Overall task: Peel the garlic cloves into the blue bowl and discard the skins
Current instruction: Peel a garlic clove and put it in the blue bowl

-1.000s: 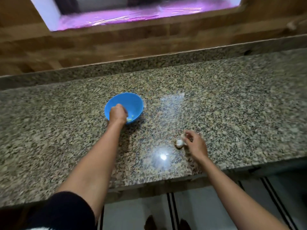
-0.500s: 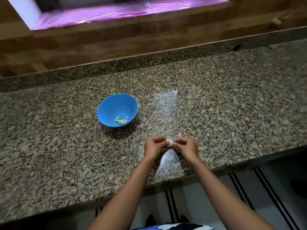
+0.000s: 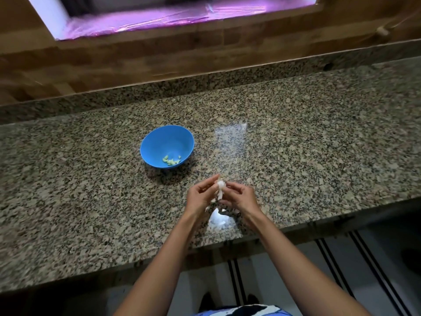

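— What changes just now?
— Our left hand point(image 3: 200, 195) is no longer at the blue bowl point(image 3: 164, 142). It now meets our right hand point(image 3: 241, 199) near the bowl, on its right and closer to us. We think a new clove begins.
— And the grip?
— Both hands pinch the garlic point(image 3: 220, 187) with curled fingertips, and a strip of skin hangs from it. The peeled cloves point(image 3: 172, 160) lie inside the bowl.

speckled granite counter point(image 3: 319, 137) with a low granite upstand, wood wall point(image 3: 159, 55) behind, a window point(image 3: 173, 12) glowing purple, pale striped floor point(image 3: 296, 270) below.
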`<state>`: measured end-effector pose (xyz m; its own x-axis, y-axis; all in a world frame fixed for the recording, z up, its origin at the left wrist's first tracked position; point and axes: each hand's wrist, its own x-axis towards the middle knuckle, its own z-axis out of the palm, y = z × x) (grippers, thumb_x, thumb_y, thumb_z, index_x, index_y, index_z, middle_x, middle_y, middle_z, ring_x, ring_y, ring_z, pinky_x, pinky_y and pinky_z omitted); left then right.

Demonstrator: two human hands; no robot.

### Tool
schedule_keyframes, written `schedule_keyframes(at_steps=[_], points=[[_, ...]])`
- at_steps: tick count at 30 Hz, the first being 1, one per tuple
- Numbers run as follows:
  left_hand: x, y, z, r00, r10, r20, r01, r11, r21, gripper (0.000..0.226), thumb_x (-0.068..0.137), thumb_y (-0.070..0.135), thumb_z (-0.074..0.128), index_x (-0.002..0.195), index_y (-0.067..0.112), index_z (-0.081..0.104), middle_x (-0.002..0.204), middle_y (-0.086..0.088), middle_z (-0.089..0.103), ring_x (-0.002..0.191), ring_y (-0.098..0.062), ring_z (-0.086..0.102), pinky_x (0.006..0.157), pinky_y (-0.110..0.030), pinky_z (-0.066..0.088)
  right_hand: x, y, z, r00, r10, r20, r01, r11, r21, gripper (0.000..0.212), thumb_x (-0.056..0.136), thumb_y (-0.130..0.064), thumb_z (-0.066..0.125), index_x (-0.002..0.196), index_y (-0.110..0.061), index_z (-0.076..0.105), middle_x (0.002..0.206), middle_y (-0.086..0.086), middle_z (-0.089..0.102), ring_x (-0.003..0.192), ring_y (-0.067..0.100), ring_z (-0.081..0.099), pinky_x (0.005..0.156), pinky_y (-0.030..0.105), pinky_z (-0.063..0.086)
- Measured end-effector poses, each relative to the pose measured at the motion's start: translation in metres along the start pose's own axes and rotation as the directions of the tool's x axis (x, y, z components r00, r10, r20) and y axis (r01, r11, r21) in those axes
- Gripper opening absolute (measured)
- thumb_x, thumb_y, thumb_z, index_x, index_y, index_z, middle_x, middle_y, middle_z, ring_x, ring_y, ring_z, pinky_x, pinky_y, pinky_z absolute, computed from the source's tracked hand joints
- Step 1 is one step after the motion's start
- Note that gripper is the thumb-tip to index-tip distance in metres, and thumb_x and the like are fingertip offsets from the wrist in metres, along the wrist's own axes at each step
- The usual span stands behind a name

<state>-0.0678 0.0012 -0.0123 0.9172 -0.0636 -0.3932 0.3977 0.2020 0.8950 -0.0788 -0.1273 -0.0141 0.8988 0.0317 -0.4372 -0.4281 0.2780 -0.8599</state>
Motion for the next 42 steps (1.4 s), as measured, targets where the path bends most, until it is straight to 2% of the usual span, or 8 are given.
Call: schedule_keyframes(at_steps=[8,14,18,24,31,37,40,42], points=[[-0.005,-0.004,-0.013,0.993,0.072,-0.099,-0.059,0.991,0.121,0.021,0.081,0.012,0.071,0.1,0.004,0.07,0.094,-0.013,0.073,0.083,-0.025,0.07,0.074,-0.034,0.058,0.004,0.002,0.01,0.993,-0.11,-0.044,0.098,0.97,-0.221,0.027,0.076,-0.002,0.072,0.095,-0.009,0.054,0.083,0.013,0.067,0.071,0.024,0.068,0.069,0.036,0.059],[0.0,0.002,-0.027,0.988,0.063,-0.144,-0.042,0.989,0.143,0.021,0.085,0.004,0.065,0.106,0.002,0.068,0.087,-0.005,0.072,0.067,-0.013,0.07,0.059,-0.027,0.058,0.006,0.007,0.025,1.0,-0.012,0.011,0.013,0.991,-0.135,0.027,0.094,-0.018,0.053,0.118,-0.008,0.059,0.097,0.013,0.068,0.073,0.023,0.066,0.064,0.028,0.058],[0.001,0.001,-0.034,0.992,0.081,-0.092,-0.066,0.985,0.16,0.021,0.087,0.003,0.062,0.107,0.001,0.068,0.093,-0.007,0.071,0.076,-0.016,0.07,0.064,-0.025,0.058,0.009,0.01,0.036,0.999,0.052,0.002,-0.052,0.998,-0.036,0.03,0.094,-0.012,0.051,0.122,-0.003,0.057,0.114,0.019,0.063,0.096,0.032,0.064,0.068,0.031,0.059],[0.004,-0.004,-0.041,0.996,0.074,-0.054,-0.062,0.978,0.198,0.02,0.083,0.006,0.067,0.102,0.0,0.07,0.101,-0.015,0.071,0.092,-0.031,0.068,0.081,-0.042,0.057,0.003,0.013,0.039,0.998,0.064,0.0,-0.064,0.997,-0.042,0.024,0.098,-0.006,0.041,0.112,0.0,0.06,0.11,0.023,0.064,0.086,0.03,0.065,0.072,0.032,0.057],[-0.001,-0.007,-0.023,0.94,0.34,-0.032,-0.266,0.786,0.558,0.022,0.089,0.016,0.064,0.109,0.009,0.069,0.097,0.0,0.071,0.082,-0.004,0.065,0.074,-0.018,0.055,0.011,0.016,0.038,0.994,0.095,-0.051,-0.094,0.995,0.029,0.03,0.099,-0.008,0.039,0.122,0.003,0.054,0.099,0.015,0.068,0.081,0.022,0.068,0.075,0.032,0.057],[0.002,-0.015,0.003,0.858,0.485,-0.172,-0.209,0.635,0.744,0.017,0.095,0.01,0.051,0.095,0.007,0.068,0.083,0.001,0.062,0.075,-0.015,0.058,0.06,-0.018,0.04,0.016,0.014,0.036,0.99,0.091,-0.107,-0.083,0.994,0.073,0.034,0.098,-0.004,0.039,0.131,-0.003,0.048,0.053,-0.005,0.062,0.041,0.003,0.055,0.039,0.015,0.044],[0.001,-0.014,0.008,0.876,0.448,-0.181,-0.17,0.636,0.753,0.018,0.097,0.011,0.048,0.094,0.009,0.066,0.081,0.004,0.058,0.073,-0.012,0.054,0.061,-0.019,0.037,0.018,0.016,0.037,0.987,0.085,-0.133,-0.077,0.995,0.069,0.032,0.098,-0.005,0.04,0.128,0.0,0.052,0.057,-0.004,0.061,0.039,0.002,0.054,0.038,0.015,0.041],[0.005,-0.007,0.0,0.936,0.326,-0.136,-0.183,0.777,0.602,0.014,0.094,0.013,0.056,0.094,0.013,0.07,0.078,0.004,0.066,0.07,-0.012,0.061,0.06,-0.015,0.047,0.019,0.014,0.033,0.987,0.094,-0.13,-0.083,0.992,0.09,0.03,0.099,-0.009,0.041,0.122,0.002,0.055,0.07,0.005,0.067,0.051,0.01,0.062,0.046,0.023,0.052]])
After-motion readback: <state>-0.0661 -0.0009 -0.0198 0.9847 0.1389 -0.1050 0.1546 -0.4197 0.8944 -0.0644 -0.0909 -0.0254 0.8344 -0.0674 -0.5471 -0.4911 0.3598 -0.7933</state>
